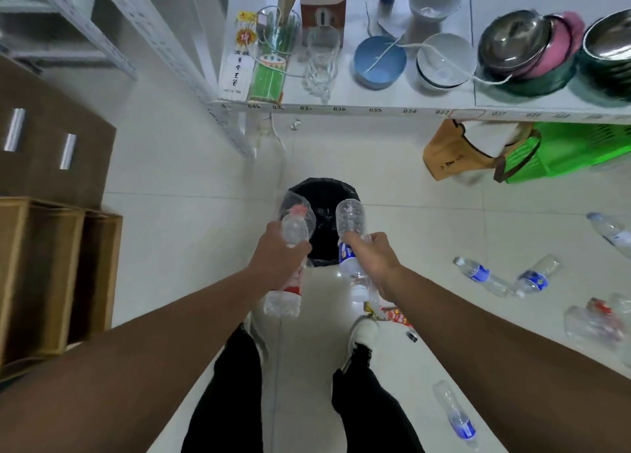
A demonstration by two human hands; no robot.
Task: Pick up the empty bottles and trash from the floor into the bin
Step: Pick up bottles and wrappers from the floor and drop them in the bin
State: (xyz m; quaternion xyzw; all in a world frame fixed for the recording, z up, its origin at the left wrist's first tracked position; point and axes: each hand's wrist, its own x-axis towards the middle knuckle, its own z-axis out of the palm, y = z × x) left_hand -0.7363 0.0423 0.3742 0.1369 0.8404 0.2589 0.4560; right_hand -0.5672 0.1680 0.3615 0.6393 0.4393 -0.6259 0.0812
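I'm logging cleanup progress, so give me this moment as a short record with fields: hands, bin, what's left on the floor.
left hand: holds red-label bottle
right hand: holds blue-label bottle
bin: black-lined, on the floor, under both held bottles
bottles on floor: several to the right, such as a blue-label one; another near the right leg
other trash: red wrapper by the right shoe

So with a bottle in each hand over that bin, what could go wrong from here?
Three things, perhaps. The black bin has a narrow mouth, and the red-label bottle in the left hand and the blue-label bottle in the right hand hang near its edges, so either could bounce out. The red wrapper lies by the white shoe, a possible slip. A loose bottle behind could roll underfoot.
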